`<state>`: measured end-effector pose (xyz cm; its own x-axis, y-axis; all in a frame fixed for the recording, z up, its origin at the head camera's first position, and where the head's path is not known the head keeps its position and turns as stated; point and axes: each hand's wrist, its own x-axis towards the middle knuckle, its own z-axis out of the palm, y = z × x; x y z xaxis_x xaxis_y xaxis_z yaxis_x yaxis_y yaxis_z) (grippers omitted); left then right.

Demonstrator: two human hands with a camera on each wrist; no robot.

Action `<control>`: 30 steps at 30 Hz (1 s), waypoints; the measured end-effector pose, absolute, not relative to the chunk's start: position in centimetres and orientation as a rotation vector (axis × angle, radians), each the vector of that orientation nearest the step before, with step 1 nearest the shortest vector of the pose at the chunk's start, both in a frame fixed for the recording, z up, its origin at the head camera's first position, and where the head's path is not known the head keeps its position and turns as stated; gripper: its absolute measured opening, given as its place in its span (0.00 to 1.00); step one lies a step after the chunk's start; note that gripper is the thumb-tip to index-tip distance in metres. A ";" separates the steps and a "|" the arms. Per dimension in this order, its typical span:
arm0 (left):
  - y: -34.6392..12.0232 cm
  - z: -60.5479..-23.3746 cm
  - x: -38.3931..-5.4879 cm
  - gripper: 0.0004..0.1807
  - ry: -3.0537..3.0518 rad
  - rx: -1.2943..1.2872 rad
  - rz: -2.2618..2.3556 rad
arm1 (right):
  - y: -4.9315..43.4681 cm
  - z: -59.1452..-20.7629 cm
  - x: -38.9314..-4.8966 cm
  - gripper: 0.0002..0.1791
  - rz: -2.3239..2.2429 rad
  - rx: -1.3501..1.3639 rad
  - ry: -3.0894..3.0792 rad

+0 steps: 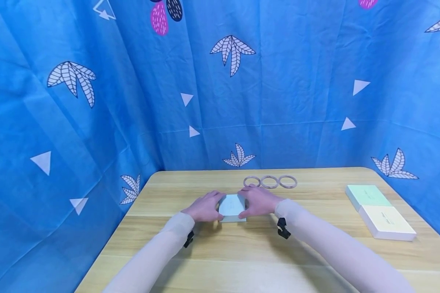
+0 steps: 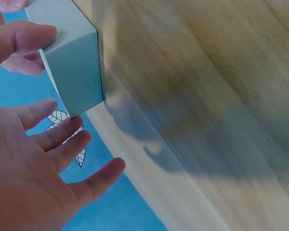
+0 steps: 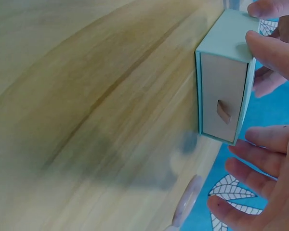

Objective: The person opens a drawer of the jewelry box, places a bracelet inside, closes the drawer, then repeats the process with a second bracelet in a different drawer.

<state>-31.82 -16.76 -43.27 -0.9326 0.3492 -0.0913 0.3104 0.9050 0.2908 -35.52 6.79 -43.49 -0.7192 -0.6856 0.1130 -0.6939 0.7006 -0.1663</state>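
A small mint-green drawer box (image 1: 232,206) lies on the wooden table between both hands. In the right wrist view its white drawer end (image 3: 223,94) shows a small brown pull tab (image 3: 223,111). My left hand (image 1: 206,206) holds the left end, thumb at the near edge and fingertips at the far corner; the left wrist view shows its plain end face (image 2: 74,72). On the opposite end my right hand (image 1: 258,200) grips the same way, its lower fingers spread beside the box.
Three pale purple rings (image 1: 269,182) lie in a row just beyond the right hand. At the table's right side, a green box (image 1: 368,195) and a cream-topped box (image 1: 386,219) sit end to end. A blue patterned curtain (image 1: 293,101) hangs behind the wooden table (image 1: 278,264).
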 end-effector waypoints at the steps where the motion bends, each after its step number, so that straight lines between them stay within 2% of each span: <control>1: -16.8 -43.2 -31.8 0.48 2.925 0.506 0.413 | 6.9 -43.5 -35.5 0.46 0.306 1.156 -2.857; 12: -15.8 -43.3 -31.7 0.49 2.930 0.449 0.405 | 7.2 -43.7 -35.4 0.45 0.336 1.147 -2.865; 19: -14.6 -43.8 -32.3 0.45 2.985 0.424 0.348 | 7.2 -43.6 -35.5 0.44 0.359 1.162 -2.879; 30: -13.9 -45.7 -33.8 0.43 3.003 0.368 0.328 | 7.2 -43.9 -35.5 0.45 0.360 1.139 -2.884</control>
<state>-33.80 -13.94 -45.66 -0.9661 0.2484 -0.0710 0.2272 0.9477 0.2240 -35.47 7.23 -43.87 -0.7335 -0.6719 0.1025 -0.6765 0.7070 -0.2061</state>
